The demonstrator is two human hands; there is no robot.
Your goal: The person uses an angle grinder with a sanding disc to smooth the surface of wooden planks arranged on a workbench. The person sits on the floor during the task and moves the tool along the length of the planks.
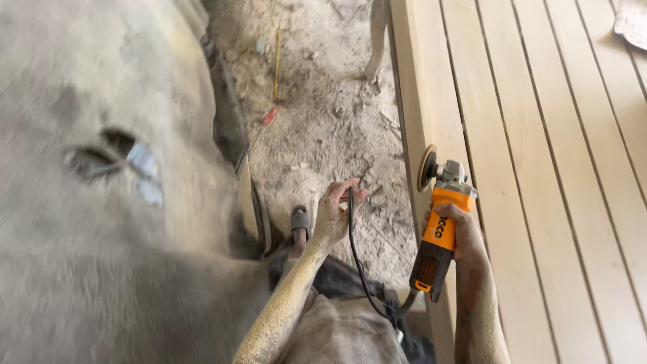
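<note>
My right hand (465,236) grips an orange and black angle grinder (438,232) by its body. Its sanding disc (426,167) presses flat against the side edge of a row of pale wooden planks (539,168). My left hand (335,212), dusted with sawdust, holds the grinder's black power cord (355,249) up away from the tool. The cord loops down toward my lap and back to the grinder's tail.
The dirt floor (323,101) is littered with sawdust, a thin yellow stick (276,64) and a small red scrap (269,116). My sandalled foot (300,222) rests beside a blurred grey mass (101,202) filling the left. A pale object (633,23) lies on the planks at top right.
</note>
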